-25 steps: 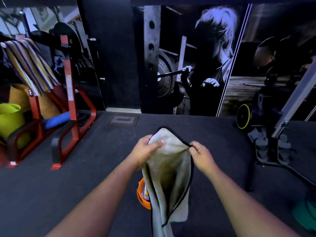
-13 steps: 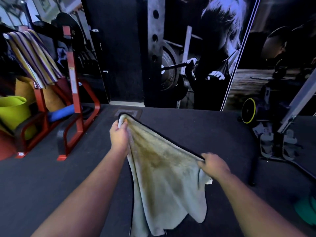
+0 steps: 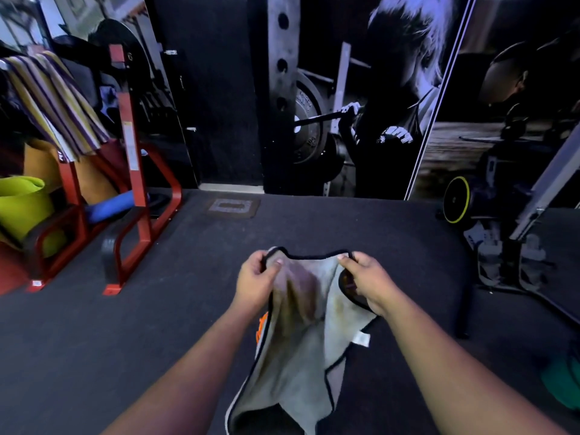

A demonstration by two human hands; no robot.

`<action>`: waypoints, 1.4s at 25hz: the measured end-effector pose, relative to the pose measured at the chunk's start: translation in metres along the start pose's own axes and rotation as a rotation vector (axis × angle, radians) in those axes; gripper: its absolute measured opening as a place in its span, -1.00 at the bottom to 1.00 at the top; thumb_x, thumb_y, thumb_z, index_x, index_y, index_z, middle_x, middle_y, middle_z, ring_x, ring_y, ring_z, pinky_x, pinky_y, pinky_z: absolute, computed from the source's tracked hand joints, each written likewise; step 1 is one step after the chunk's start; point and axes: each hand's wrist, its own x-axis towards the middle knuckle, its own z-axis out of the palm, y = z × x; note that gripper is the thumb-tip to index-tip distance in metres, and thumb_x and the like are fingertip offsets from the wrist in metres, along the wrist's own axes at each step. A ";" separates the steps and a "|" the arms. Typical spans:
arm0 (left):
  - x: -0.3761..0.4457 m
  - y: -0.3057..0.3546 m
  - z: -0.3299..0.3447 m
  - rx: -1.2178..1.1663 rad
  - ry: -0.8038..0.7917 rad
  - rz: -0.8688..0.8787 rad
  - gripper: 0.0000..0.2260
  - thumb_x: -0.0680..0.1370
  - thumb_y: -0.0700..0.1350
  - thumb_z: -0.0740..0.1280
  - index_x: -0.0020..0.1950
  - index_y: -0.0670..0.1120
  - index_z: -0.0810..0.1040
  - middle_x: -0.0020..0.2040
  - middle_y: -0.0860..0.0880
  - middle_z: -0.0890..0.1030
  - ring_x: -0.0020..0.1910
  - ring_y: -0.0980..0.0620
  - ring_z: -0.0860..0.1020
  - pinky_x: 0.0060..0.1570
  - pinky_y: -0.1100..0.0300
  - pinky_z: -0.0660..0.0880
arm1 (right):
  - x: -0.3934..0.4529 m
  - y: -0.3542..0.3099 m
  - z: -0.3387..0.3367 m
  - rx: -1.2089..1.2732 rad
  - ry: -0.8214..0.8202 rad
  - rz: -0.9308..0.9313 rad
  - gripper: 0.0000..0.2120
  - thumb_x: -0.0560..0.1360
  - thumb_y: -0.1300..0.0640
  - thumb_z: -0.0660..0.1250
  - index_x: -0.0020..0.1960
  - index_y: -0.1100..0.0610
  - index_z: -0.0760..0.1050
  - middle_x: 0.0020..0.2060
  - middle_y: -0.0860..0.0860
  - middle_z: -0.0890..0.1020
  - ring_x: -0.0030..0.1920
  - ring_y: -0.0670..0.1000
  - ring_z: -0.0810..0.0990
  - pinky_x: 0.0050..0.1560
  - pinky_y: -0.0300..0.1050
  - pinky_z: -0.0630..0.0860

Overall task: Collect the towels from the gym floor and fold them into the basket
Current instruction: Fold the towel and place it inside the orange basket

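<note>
A pale grey towel (image 3: 301,350) with a dark trim hangs in front of me over the dark gym floor. My left hand (image 3: 255,282) pinches its top edge at the left corner. My right hand (image 3: 367,282) grips the top edge at the right, and the trim sags between the two hands. A white tag shows on the towel's right side. Only an orange sliver of the basket (image 3: 261,328) peeks out behind the towel's left edge; the rest is hidden.
A red metal rack (image 3: 135,196) stands at the left with a striped cloth (image 3: 56,102) draped over it and a yellow-green tub (image 3: 22,208) beside it. Gym equipment with a yellow-rimmed wheel (image 3: 456,199) is at the right. A green item (image 3: 561,381) lies at the lower right.
My hands came back together from a wide spread, with the left hand dropping down and right. The towel went from stretched open to hanging narrow between them.
</note>
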 end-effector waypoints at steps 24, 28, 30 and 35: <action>0.015 -0.026 -0.004 -0.078 0.088 -0.259 -0.81 0.63 -0.14 0.36 -0.10 -0.22 0.64 -0.23 -0.08 0.64 -0.21 0.01 0.55 -0.19 0.09 0.47 | 0.009 0.044 -0.028 0.171 0.530 0.076 -0.88 0.50 0.27 0.44 0.02 0.18 0.55 -0.09 0.29 0.65 -0.28 0.08 0.60 -0.36 -0.03 0.59; 0.012 -0.019 -0.005 0.009 0.035 -0.194 -0.84 0.66 -0.15 0.30 -0.04 -0.19 0.60 -0.17 -0.07 0.65 -0.17 0.02 0.57 -0.14 0.10 0.48 | 0.002 0.023 -0.020 0.182 0.194 0.071 -0.89 0.60 0.26 0.34 0.05 0.11 0.61 -0.02 0.10 0.64 -0.16 0.06 0.63 -0.31 -0.01 0.68; 0.004 -0.010 0.005 0.104 -0.073 -0.118 -0.90 0.64 -0.09 0.32 -0.04 -0.08 0.56 -0.13 -0.10 0.66 -0.15 0.02 0.59 -0.11 0.04 0.52 | -0.005 0.011 -0.003 0.138 -0.049 0.042 -0.82 0.62 0.26 0.30 0.04 0.12 0.68 -0.04 0.09 0.70 -0.10 0.04 0.63 -0.09 0.10 0.64; -0.013 0.008 0.025 -0.024 -0.246 -0.081 -0.91 0.65 -0.19 0.34 0.04 -0.20 0.60 -0.16 -0.03 0.71 -0.20 0.11 0.65 -0.21 0.21 0.56 | -0.013 -0.007 0.018 -0.116 -0.258 -0.138 -0.70 0.58 0.35 0.26 0.14 0.04 0.65 -0.21 -0.02 0.70 -0.25 -0.08 0.59 -0.22 -0.16 0.56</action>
